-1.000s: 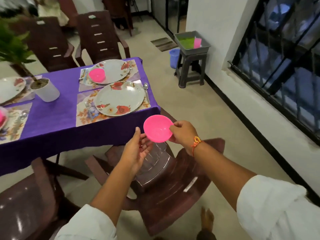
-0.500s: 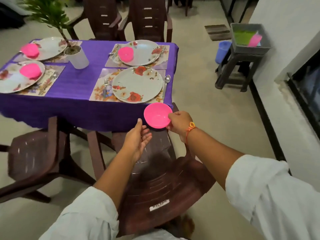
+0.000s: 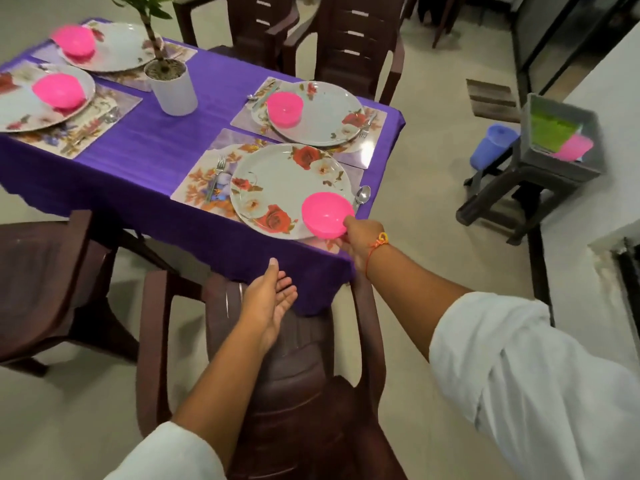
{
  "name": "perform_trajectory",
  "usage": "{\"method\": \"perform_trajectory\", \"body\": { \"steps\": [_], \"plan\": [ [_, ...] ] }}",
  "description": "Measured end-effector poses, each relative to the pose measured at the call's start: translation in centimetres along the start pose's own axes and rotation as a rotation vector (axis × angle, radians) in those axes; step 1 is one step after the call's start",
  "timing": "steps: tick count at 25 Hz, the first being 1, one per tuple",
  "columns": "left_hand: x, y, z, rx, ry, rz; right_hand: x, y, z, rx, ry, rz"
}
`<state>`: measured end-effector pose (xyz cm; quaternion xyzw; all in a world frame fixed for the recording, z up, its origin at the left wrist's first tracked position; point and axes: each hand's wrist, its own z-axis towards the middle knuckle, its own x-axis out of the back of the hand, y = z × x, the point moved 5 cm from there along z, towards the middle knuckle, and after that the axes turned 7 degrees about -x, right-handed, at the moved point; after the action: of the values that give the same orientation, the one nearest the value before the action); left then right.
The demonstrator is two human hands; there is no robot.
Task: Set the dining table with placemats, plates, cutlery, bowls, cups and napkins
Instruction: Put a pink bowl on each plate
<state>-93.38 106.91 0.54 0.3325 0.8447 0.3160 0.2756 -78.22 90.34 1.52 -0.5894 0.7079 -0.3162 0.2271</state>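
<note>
The bowl step is in hand. The right hand (image 3: 356, 239) holds a pink bowl (image 3: 325, 211) by its rim, thumb on top and fingers (image 3: 341, 244) curled beneath, clamped on it. The bowl is over the near right part of the plate (image 3: 277, 183) at the near right corner of the bench (image 3: 149, 150); whether it touches the plate cannot be told. The left hand (image 3: 268, 299) hangs empty, fingers apart and relaxed, above a chair (image 3: 294, 344) at the near edge.

The three other plates (image 3: 332, 112) each carry a bowl, so this looks like the last one. The next move calls for bringing it further onto the plate, setting it flat and letting go. Cups and napkins appear to wait in the tray (image 3: 530, 157) off the right edge.
</note>
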Motion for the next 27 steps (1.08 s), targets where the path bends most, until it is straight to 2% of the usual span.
{"method": "perform_trajectory", "body": {
  "steps": [4, 6, 8, 11, 13, 16, 22, 27],
  "plan": [
    [-1.8, -0.3, 2.0, -0.02, 0.092, -0.034, -2.7, -4.4, 6.2, 0.068, -0.008, -0.097],
    [-2.7, -1.0, 2.6, -0.031, 0.159, -0.039, -4.0, -6.4, 9.7, 0.091, -0.071, -0.197],
    [-3.8, -1.7, 2.8, -0.039, 0.219, -0.04, -5.2, -8.1, 11.9, 0.146, -0.179, -0.386],
    [-5.3, -3.2, 2.7, -0.014, 0.289, -0.08, -5.3, -9.7, 14.7, 0.197, -0.148, -0.603],
    [-6.0, -3.9, 2.8, -0.01, 0.324, -0.105, -5.6, -9.8, 15.7, 0.182, -0.155, -0.581],
    [-6.7, -4.6, 2.8, -0.006, 0.367, -0.135, -5.6, -10.2, 16.4, 0.149, -0.08, -0.573],
    [-8.3, -4.6, 1.7, -0.02, 0.367, -0.173, -4.9, -11.5, 15.5, 0.161, -0.028, -0.624],
    [-9.9, -4.0, -0.8, -0.067, 0.304, -0.146, -1.6, -11.2, 10.7, 0.262, -0.098, -0.623]
  ]
}}
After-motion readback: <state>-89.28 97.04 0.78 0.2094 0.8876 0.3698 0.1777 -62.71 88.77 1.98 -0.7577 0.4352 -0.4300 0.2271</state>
